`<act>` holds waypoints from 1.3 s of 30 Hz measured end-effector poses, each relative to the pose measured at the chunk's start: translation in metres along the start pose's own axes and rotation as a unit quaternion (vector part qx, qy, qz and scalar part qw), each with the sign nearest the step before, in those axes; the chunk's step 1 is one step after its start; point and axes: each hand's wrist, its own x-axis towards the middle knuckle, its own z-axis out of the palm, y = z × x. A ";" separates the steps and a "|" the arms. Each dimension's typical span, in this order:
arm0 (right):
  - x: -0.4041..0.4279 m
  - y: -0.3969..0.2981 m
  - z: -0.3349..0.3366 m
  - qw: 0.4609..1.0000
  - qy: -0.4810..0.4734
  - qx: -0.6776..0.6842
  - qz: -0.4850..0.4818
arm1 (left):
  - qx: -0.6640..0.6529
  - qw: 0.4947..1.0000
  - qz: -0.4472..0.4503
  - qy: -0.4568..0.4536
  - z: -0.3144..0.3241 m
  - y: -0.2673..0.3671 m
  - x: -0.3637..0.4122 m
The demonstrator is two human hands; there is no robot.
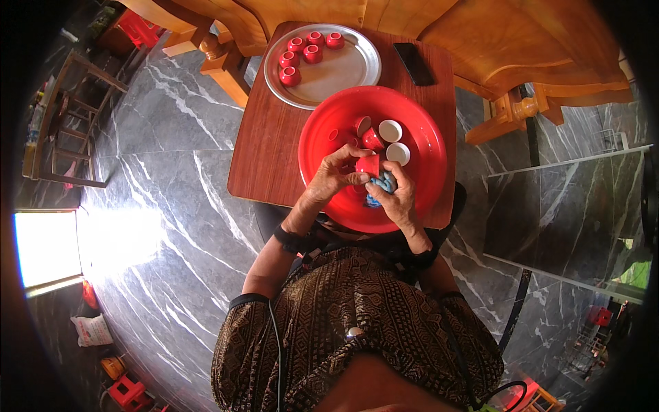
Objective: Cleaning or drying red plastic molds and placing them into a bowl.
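Observation:
Over a large red plastic basin point(430, 190), my left hand point(337, 175) grips a small red cup point(367, 165) by its edge with thumb and fingers. My right hand point(394, 193) holds a blue cloth point(382, 183) against the cup's right side. In the basin lie more small cups: a red one tilted on its side point(372, 139), white-lined cups point(390, 131) with their mouths up, and others partly hidden. Several red cups point(312, 53) rest upside down on a round metal tray point(355, 72) behind the basin.
Basin and tray stand on a small wooden table point(257, 154), with a black smartphone point(414, 63) at its far right. Carved wooden furniture point(391, 18) borders the table's far side. A dark cable point(277, 340) hangs along my left sleeve.

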 end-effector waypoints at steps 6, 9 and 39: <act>-0.002 0.003 -0.006 1.000 -0.014 0.014 0.020 | -0.031 0.999 0.021 -0.009 0.002 0.001 -0.003; -0.002 0.005 -0.005 1.000 -0.014 -0.013 -0.012 | -0.011 0.998 -0.052 0.015 0.003 0.004 -0.003; -0.002 0.033 -0.011 0.785 -0.238 -0.565 0.087 | -0.185 0.974 -0.025 0.127 -0.004 -0.020 0.002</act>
